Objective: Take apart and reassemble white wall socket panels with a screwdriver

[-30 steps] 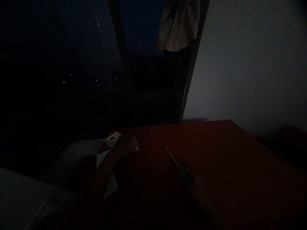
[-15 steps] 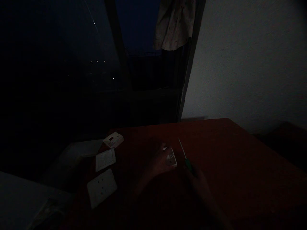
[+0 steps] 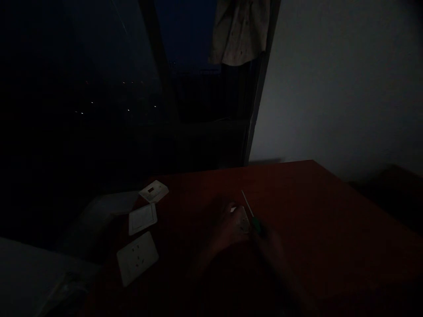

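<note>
We hold two things at a dim red counter.
Three pale plates line its left side, the nearest with holes; mid-counter, our left hand clasps a small pale fitting; just beside it, our right hand grips a green-handled screwdriver.

Over the middle of the reddish table, the left hand grips a small pale piece, its details lost in the dark. Just beside it, the right hand holds a green-handled screwdriver, tip pointing toward the table's far edge. Along the table's left side lie a slotted socket plate, a framed plate and a plate with a rectangular opening. Beyond the table hangs a cloth.
</note>
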A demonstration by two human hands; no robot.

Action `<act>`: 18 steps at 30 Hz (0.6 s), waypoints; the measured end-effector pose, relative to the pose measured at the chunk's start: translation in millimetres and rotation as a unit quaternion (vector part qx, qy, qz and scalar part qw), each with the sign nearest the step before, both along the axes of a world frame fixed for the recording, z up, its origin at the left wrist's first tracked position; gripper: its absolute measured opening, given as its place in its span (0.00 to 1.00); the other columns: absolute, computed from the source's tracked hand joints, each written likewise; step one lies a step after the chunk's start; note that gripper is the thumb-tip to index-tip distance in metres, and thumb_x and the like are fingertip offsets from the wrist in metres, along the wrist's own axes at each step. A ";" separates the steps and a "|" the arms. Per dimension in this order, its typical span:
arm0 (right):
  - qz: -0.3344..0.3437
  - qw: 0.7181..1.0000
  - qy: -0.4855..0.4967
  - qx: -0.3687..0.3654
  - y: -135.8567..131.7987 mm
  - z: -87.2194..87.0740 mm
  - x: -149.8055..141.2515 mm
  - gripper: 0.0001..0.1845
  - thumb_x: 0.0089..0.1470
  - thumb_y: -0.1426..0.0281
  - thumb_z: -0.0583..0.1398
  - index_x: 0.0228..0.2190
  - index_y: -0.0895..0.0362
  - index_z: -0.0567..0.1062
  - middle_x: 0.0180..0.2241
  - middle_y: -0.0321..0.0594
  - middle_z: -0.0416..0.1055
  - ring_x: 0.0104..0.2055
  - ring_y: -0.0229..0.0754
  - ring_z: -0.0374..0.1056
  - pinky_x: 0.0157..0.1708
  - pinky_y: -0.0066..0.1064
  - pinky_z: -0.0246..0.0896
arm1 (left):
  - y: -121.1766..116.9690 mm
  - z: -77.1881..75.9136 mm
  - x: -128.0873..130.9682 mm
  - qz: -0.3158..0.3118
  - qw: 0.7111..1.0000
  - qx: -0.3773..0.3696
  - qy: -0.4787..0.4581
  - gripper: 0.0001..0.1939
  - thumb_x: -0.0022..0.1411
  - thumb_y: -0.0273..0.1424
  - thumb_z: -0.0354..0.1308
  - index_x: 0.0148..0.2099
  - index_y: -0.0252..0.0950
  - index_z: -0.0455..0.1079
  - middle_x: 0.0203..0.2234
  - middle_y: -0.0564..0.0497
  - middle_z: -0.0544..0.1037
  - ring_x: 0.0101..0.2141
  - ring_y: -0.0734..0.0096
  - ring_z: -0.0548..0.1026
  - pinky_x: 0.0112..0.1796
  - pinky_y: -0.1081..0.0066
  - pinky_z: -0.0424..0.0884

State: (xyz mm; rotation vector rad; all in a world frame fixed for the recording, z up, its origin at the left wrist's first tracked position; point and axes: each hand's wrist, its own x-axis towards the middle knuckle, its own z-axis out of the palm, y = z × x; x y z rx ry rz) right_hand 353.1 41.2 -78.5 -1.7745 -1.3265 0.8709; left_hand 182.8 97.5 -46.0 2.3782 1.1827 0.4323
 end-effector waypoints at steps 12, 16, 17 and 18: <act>0.013 1.000 0.010 -0.016 -4.0 -11.8 3.6 0.29 0.51 0.55 0.54 0.47 0.62 0.73 0.38 0.48 0.78 0.37 0.51 0.73 0.35 0.36 0.66 | -57.9 15.1 -126.6 0.189 0.978 0.044 0.074 0.31 0.61 0.36 0.57 0.64 0.48 0.53 0.64 0.49 0.55 0.62 0.53 0.55 0.59 0.52 0.58; 0.007 1.000 0.002 -0.017 -5.6 -12.1 4.3 0.30 0.51 0.54 0.54 0.48 0.63 0.72 0.40 0.50 0.77 0.40 0.52 0.73 0.38 0.37 0.66 | -105.9 53.5 -159.4 0.269 0.954 0.050 0.125 0.19 0.64 0.36 0.56 0.57 0.47 0.63 0.58 0.49 0.64 0.55 0.57 0.65 0.52 0.56 0.66; 0.009 1.000 0.003 -0.016 -5.6 -11.9 4.4 0.30 0.51 0.54 0.54 0.47 0.63 0.73 0.41 0.50 0.77 0.40 0.52 0.73 0.38 0.36 0.66 | -120.6 63.8 -164.5 0.271 0.953 0.048 0.128 0.17 0.65 0.36 0.55 0.56 0.42 0.65 0.56 0.46 0.66 0.52 0.59 0.68 0.50 0.56 0.68; 0.012 1.000 0.005 -0.015 -5.4 -11.7 4.5 0.30 0.51 0.54 0.54 0.47 0.63 0.73 0.41 0.50 0.77 0.40 0.52 0.73 0.39 0.36 0.66 | -134.2 72.8 -169.0 0.274 0.952 0.044 0.132 0.16 0.66 0.35 0.54 0.54 0.39 0.65 0.53 0.45 0.68 0.49 0.61 0.71 0.48 0.57 0.70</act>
